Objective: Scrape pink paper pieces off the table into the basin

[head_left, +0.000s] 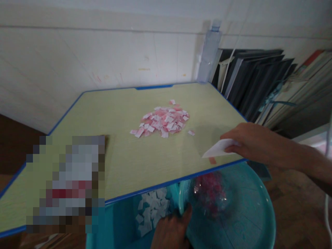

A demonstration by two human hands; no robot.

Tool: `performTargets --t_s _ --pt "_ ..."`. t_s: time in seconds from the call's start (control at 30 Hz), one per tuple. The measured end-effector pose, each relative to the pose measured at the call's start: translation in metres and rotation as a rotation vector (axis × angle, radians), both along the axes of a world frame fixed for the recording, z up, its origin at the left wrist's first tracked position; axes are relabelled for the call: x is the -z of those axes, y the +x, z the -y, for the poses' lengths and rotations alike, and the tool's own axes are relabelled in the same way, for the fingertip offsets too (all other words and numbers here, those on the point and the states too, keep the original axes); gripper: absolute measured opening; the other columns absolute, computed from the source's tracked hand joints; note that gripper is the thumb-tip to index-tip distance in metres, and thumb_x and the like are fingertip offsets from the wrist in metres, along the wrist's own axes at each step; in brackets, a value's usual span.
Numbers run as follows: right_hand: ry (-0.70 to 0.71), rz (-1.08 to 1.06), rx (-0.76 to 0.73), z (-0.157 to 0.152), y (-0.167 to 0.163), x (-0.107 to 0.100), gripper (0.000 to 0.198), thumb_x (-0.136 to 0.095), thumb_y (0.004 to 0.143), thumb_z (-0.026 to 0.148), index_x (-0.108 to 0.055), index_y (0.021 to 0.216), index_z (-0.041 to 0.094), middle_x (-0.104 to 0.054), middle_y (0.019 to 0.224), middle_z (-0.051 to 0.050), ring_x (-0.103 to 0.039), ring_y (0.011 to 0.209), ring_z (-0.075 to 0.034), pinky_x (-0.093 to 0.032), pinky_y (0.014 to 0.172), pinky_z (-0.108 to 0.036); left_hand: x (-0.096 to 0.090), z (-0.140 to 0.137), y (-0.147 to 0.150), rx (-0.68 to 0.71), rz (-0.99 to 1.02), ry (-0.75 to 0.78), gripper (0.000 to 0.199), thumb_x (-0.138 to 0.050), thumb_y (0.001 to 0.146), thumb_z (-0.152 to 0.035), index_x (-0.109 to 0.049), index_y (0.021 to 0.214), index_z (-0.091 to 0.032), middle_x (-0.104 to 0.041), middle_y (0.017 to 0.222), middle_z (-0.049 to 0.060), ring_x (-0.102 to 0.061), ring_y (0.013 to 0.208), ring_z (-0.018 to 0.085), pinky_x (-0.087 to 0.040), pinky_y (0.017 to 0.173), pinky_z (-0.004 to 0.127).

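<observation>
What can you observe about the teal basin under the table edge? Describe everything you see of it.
The teal basin is a round, plastic-looking tub with a smooth rolled rim, sitting below the table's blue front edge, which hides its far side. Inside lies a clear bag of red pieces. The left hand grips its near-left rim. A second teal container holding white slips sits beside it on the left.

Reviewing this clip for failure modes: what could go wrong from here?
1. The white card in the right hand sits at the table edge; a small pink piece beside it could fall outside the teal basin.
2. The left hand only grips the basin's rim, so it may tip.
</observation>
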State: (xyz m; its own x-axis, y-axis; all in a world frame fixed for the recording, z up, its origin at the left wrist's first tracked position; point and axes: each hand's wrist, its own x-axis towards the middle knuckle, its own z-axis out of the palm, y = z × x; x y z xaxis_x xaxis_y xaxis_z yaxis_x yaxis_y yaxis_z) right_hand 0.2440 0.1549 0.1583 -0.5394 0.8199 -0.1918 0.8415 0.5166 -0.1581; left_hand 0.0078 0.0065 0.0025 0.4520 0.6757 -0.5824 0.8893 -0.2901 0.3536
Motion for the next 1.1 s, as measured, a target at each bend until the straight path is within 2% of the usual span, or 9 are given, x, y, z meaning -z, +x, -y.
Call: performTargets --t_s 0.1,0.2,0.37,0.6,0.83,1.1 --pt "-0.113 -0.054 0.099 -0.026 0.015 -0.009 0.011 -0.063 0.072 0.023 -0.065 0.073 0.013 -0.068 0.074 -0.008 -0.061 0.070 -0.019 -0.041 0.064 -0.029 -0.002 -0.003 0.000 0.002 -0.028 -0.026 0.077 -0.047 0.068 -0.005 -0.035 0.142 -0.022 -0.065 0.108 0.016 -0.064 0.093 0.033 -0.051 0.077 0.046" --pt "-0.222 -0.056 0.179 -0.046 0.037 -0.015 0.014 -0.057 0.074 0.020 -0.066 0.073 0.009 -0.067 0.066 -0.007 -0.060 0.060 -0.015 -0.042 0.054 -0.024 -0.004 -0.004 -0.001 0.000 -0.040 -0.034 0.076 -0.048 0.069 -0.005 -0.036 0.142 -0.023 -0.066 0.108 0.015 -0.064 0.093 0.032 -0.051 0.077 0.044" --pt "-0.269 -0.070 0.271 -0.059 0.051 -0.012 0.020 -0.055 0.075 0.022 -0.064 0.079 0.004 -0.068 0.068 -0.010 -0.061 0.057 -0.015 -0.044 0.051 -0.023 -0.004 -0.004 -0.002 0.002 -0.030 -0.038 0.073 -0.045 0.071 -0.006 -0.036 0.142 -0.021 -0.066 0.107 0.016 -0.064 0.092 0.032 -0.051 0.078 0.044" --pt "-0.300 -0.100 0.165 -0.063 0.015 -0.004 0.018 -0.067 0.060 0.018 -0.066 0.077 0.010 -0.068 0.069 -0.005 -0.060 0.059 -0.017 -0.046 0.052 -0.025 -0.001 -0.002 -0.002 0.032 -0.051 -0.028 0.076 -0.042 0.069 -0.005 -0.034 0.143 -0.019 -0.066 0.107 0.016 -0.063 0.093 0.032 -0.050 0.078 0.044" --pt "-0.291 -0.139 0.026 -0.062 -0.005 0.001 0.019 -0.066 0.061 0.019 -0.066 0.078 0.011 -0.067 0.071 -0.004 -0.060 0.065 -0.017 -0.046 0.057 -0.027 0.002 -0.001 -0.003 0.018 -0.040 0.031 0.077 -0.042 0.069 -0.004 -0.034 0.143 -0.023 -0.067 0.105 0.012 -0.064 0.092 0.027 -0.050 0.078 0.039" --pt "-0.408 -0.211 -0.047 -0.056 -0.032 0.005 0.015 -0.066 0.061 0.015 -0.064 0.075 0.012 -0.065 0.064 0.000 -0.058 0.055 -0.013 -0.043 0.047 -0.022 0.008 0.002 -0.005 0.017 0.009 0.060 0.076 -0.042 0.069 -0.003 -0.036 0.142 -0.020 -0.066 0.104 0.015 -0.064 0.090 0.031 -0.050 0.076 0.044"
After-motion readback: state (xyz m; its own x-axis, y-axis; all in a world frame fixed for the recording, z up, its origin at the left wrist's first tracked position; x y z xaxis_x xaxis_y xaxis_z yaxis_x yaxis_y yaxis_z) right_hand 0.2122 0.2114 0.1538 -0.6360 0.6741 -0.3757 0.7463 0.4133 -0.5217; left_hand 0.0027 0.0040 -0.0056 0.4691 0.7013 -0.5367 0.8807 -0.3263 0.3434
